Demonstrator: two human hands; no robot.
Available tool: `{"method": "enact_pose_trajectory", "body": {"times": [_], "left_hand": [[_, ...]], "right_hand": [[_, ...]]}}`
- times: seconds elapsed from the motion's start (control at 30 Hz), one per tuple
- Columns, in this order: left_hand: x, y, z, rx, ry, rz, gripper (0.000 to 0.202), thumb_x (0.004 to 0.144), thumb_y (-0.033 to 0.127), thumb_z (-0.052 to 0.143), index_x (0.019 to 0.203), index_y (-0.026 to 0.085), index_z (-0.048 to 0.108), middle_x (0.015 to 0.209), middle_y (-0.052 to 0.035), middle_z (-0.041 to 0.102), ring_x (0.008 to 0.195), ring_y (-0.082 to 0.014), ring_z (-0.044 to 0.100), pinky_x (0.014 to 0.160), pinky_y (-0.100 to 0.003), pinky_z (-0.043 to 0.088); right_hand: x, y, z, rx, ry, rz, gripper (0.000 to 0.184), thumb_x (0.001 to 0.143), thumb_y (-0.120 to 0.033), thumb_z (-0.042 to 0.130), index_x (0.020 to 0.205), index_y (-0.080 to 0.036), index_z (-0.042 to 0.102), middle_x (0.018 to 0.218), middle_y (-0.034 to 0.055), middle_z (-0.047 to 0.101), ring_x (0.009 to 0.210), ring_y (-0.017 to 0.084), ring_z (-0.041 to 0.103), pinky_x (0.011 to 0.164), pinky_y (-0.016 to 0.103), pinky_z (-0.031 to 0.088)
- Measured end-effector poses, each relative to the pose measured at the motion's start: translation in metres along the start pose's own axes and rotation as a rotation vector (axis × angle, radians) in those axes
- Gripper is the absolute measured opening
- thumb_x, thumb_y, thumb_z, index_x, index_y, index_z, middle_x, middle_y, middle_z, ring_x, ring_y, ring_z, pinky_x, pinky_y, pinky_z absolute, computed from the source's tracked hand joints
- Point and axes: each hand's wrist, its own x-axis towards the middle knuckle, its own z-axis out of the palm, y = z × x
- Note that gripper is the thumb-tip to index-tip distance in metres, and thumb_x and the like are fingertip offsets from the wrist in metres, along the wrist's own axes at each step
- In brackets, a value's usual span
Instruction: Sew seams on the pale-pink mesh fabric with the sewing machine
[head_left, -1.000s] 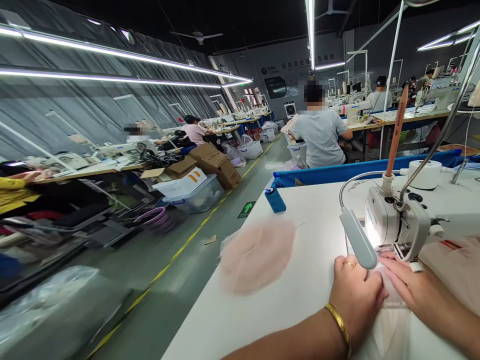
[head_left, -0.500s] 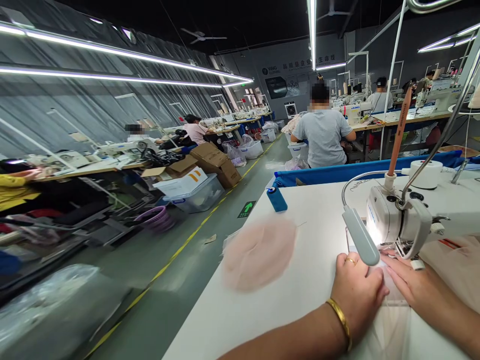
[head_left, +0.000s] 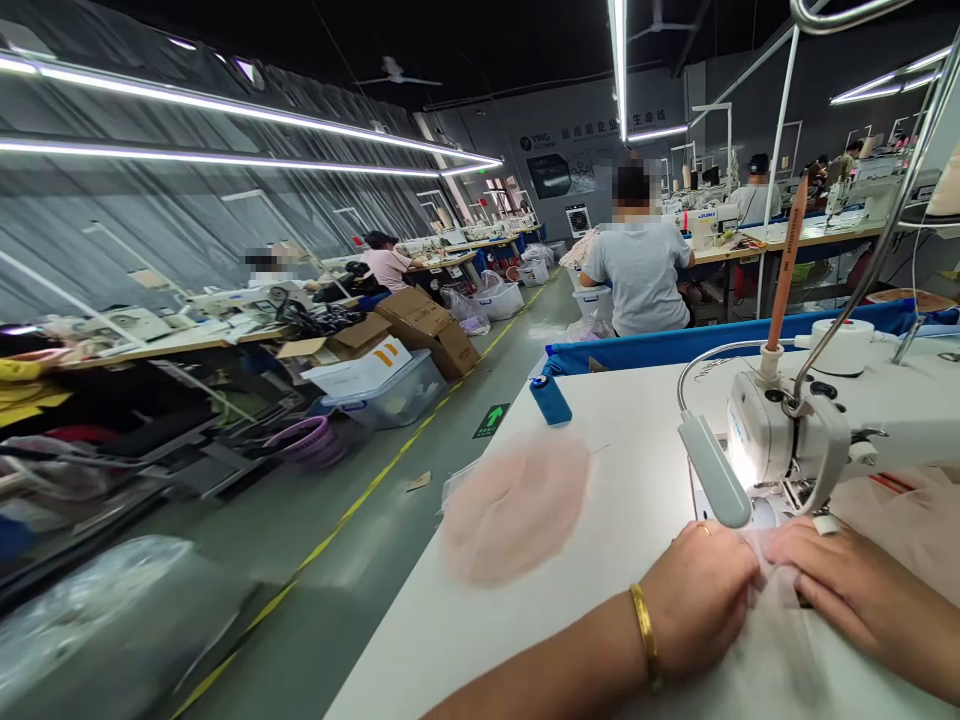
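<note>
My left hand (head_left: 701, 595), with a gold bangle and a ring, rests knuckles-up on a pale sheer fabric (head_left: 772, 640) on the white table (head_left: 600, 560), its fingers curled onto the cloth. My right hand (head_left: 840, 580) lies flat on the same fabric just right of it. Both hands sit right in front of the presser foot of the white sewing machine (head_left: 795, 440). The machine's grey lamp head (head_left: 714, 470) hangs above my left hand.
A round pink fabric piece (head_left: 514, 510) lies left of my hands. A blue spool (head_left: 551, 400) stands near the table's far edge. A person in a grey shirt (head_left: 641, 270) sits ahead. Boxes (head_left: 424, 325) and bins line the aisle at left.
Both hands have slid back towards me, away from the needle, drawing the sheer fabric with them. My left hand's fingers have curled tighter.
</note>
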Motion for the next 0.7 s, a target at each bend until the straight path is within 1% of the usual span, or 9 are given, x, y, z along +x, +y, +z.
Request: {"method": "enact_pose_trajectory", "body": {"times": [0.07, 0.13, 0.2, 0.23, 0.33, 0.4, 0.47, 0.6, 0.7], "left_hand": [[0.008, -0.002, 0.01, -0.094, 0.102, -0.069, 0.013, 0.088, 0.01, 0.056, 0.094, 0.022, 0.057, 0.092, -0.0032, 0.069, 0.084, -0.0197, 0.061, 0.079, -0.03, 0.048], [0.016, -0.003, 0.016, -0.143, 0.178, -0.122, 0.013, 0.088, 0.012, 0.056, 0.095, 0.023, 0.056, 0.09, -0.0021, 0.067, 0.081, -0.0196, 0.06, 0.075, -0.03, 0.049], [0.022, -0.004, 0.017, -0.15, 0.206, -0.156, 0.017, 0.085, 0.011, 0.057, 0.097, 0.023, 0.057, 0.088, -0.001, 0.066, 0.08, -0.0194, 0.059, 0.074, -0.029, 0.049], [0.024, -0.004, 0.017, -0.145, 0.214, -0.169, 0.018, 0.083, 0.01, 0.058, 0.096, 0.023, 0.057, 0.087, -0.0007, 0.066, 0.079, -0.0192, 0.059, 0.074, -0.029, 0.049], [0.028, -0.006, 0.017, -0.132, 0.225, -0.188, 0.017, 0.078, 0.008, 0.06, 0.088, 0.022, 0.059, 0.085, -0.0006, 0.065, 0.076, -0.0183, 0.058, 0.071, -0.028, 0.049], [0.029, -0.008, 0.018, -0.131, 0.232, -0.198, 0.014, 0.078, 0.008, 0.061, 0.082, 0.021, 0.06, 0.084, -0.0007, 0.065, 0.074, -0.0174, 0.057, 0.07, -0.027, 0.049], [0.03, -0.01, 0.02, -0.135, 0.246, -0.207, 0.012, 0.079, 0.009, 0.062, 0.079, 0.021, 0.062, 0.085, -0.0011, 0.066, 0.075, -0.0168, 0.059, 0.07, -0.027, 0.049], [0.032, -0.01, 0.02, -0.148, 0.259, -0.215, 0.011, 0.086, 0.011, 0.064, 0.08, 0.02, 0.069, 0.086, -0.0011, 0.068, 0.079, -0.0166, 0.063, 0.074, -0.025, 0.051], [0.033, -0.01, 0.018, -0.153, 0.254, -0.219, 0.012, 0.089, 0.017, 0.068, 0.078, 0.02, 0.072, 0.083, 0.0, 0.068, 0.077, -0.0161, 0.062, 0.075, -0.025, 0.051]], "right_hand": [[0.004, 0.001, 0.002, 0.078, 0.032, 0.07, 0.036, 0.111, -0.035, 0.038, 0.109, -0.027, 0.073, 0.103, 0.0067, 0.078, 0.091, 0.025, 0.073, 0.08, 0.038, 0.06], [0.005, 0.002, 0.002, 0.152, 0.102, 0.157, 0.04, 0.112, -0.039, 0.035, 0.112, -0.026, 0.072, 0.104, 0.0072, 0.078, 0.093, 0.026, 0.073, 0.083, 0.038, 0.06], [0.007, 0.003, 0.002, 0.203, 0.223, 0.223, 0.038, 0.11, -0.042, 0.039, 0.113, -0.025, 0.072, 0.101, 0.0063, 0.079, 0.092, 0.026, 0.073, 0.084, 0.036, 0.06], [0.008, 0.003, 0.002, 0.224, 0.275, 0.239, 0.036, 0.109, -0.043, 0.041, 0.111, -0.024, 0.072, 0.099, 0.0056, 0.079, 0.09, 0.025, 0.073, 0.082, 0.035, 0.06], [0.012, 0.0, 0.003, 0.293, 0.368, 0.236, 0.033, 0.106, -0.041, 0.045, 0.104, -0.023, 0.073, 0.095, 0.0042, 0.079, 0.082, 0.023, 0.072, 0.074, 0.03, 0.06], [0.014, -0.002, 0.003, 0.331, 0.404, 0.235, 0.033, 0.105, -0.041, 0.046, 0.102, -0.023, 0.073, 0.093, 0.0034, 0.078, 0.077, 0.021, 0.071, 0.07, 0.027, 0.059], [0.016, -0.003, 0.003, 0.357, 0.427, 0.244, 0.032, 0.104, -0.04, 0.047, 0.101, -0.023, 0.074, 0.091, 0.003, 0.078, 0.077, 0.022, 0.071, 0.07, 0.027, 0.059], [0.015, -0.002, 0.003, 0.412, 0.406, 0.281, 0.029, 0.102, -0.037, 0.049, 0.104, -0.022, 0.074, 0.095, 0.0027, 0.079, 0.083, 0.022, 0.071, 0.074, 0.027, 0.059], [0.014, 0.0, 0.003, 0.446, 0.398, 0.291, 0.026, 0.102, -0.036, 0.052, 0.102, -0.022, 0.074, 0.091, 0.0014, 0.077, 0.083, 0.022, 0.069, 0.074, 0.026, 0.057]]}}
